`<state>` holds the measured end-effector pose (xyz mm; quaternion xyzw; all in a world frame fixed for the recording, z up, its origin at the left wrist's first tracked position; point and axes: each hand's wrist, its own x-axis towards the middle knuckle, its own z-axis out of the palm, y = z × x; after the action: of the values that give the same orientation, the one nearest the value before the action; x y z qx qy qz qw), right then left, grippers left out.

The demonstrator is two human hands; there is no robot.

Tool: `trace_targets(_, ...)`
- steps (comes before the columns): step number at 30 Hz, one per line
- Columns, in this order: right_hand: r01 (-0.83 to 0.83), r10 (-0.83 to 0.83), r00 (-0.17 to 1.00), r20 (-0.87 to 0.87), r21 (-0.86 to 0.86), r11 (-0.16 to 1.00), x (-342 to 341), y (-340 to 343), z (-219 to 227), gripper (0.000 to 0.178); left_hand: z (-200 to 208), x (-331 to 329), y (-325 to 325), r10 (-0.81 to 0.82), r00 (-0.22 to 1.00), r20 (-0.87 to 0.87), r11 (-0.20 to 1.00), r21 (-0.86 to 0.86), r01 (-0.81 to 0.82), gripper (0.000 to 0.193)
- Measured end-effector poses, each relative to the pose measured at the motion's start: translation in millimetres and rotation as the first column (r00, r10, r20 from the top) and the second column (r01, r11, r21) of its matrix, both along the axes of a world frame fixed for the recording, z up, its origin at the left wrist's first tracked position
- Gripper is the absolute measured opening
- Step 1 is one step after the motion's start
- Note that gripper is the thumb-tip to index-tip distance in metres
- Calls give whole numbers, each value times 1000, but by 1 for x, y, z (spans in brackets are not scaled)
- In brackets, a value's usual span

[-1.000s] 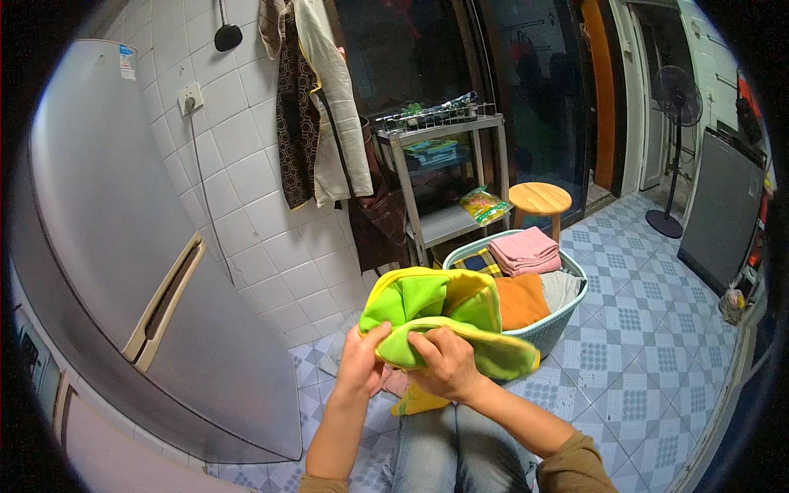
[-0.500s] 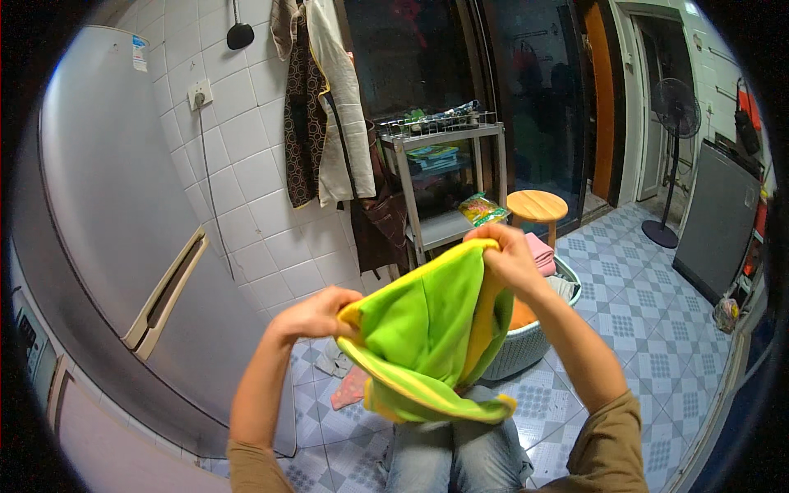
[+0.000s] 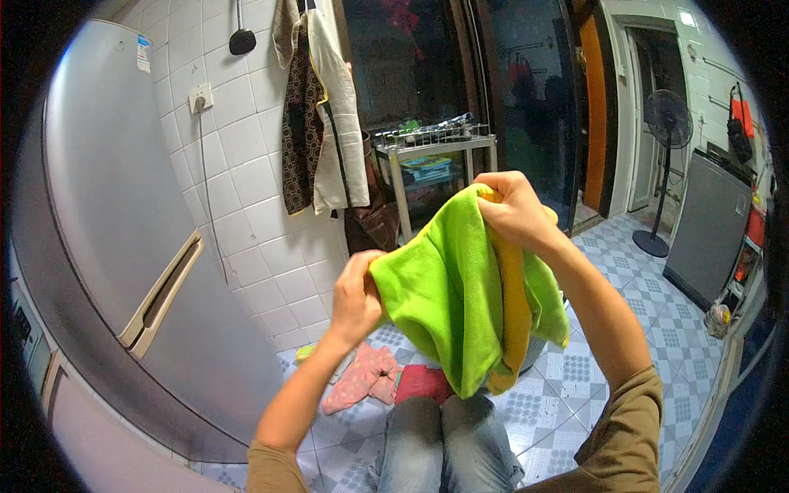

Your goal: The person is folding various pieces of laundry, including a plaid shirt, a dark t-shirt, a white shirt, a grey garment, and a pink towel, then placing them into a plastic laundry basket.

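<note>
A bright green fleece cloth [image 3: 436,287] with yellow trim and a yellow side hangs stretched between my two hands, above my knees. My left hand [image 3: 356,297] pinches its left edge. Higher up and farther right, my right hand [image 3: 516,212] grips the top edge. The cloth drapes in folds, so its full shape and exact kind do not show. On the floor beyond my knees lie a pink patterned garment [image 3: 357,384] and a dark red folded cloth [image 3: 422,383]. The basket [image 3: 534,352] is mostly hidden behind the green cloth.
To the left stands a grey refrigerator [image 3: 140,246]. Aprons [image 3: 335,123] hang on the tiled wall beside a metal shelf rack [image 3: 436,148]. Farther right are a standing fan [image 3: 664,123] and a grey appliance [image 3: 708,226]. My jeans-clad legs [image 3: 444,448] are at the lower middle.
Both hands have lifted the green cloth, and it now hangs longer, with its yellow side turned right. It covers most of the basket and the stool; the red cloth on the floor has come into view.
</note>
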<state>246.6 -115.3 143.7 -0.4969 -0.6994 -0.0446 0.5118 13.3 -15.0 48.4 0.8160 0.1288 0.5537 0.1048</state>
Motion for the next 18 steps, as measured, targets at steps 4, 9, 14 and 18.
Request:
trace_targets(4, 12, -25, 986, -167, -79, 997, 4, -6, -12, 19, -27, 17, -3, 19, 985, 173, 994, -111, 0, 17)
trace_targets(9, 22, -67, 972, -226, -198, 980, 18, -20, -17, 21, -1, 15, -9, 29, 994, 103, 971, 234, -52, 23)
trace_targets(14, -177, 119, 971, -208, -291, 940, 33, -32, -4, 18, 40, -3, 15, -93, 995, 17, 995, 43, 92, 8)
trace_targets(18, -283, 209, 947, -244, -328, 901, 47, -32, 21, 23, 97, -17, 20, -371, 924, -93, 905, -258, 338, 12)
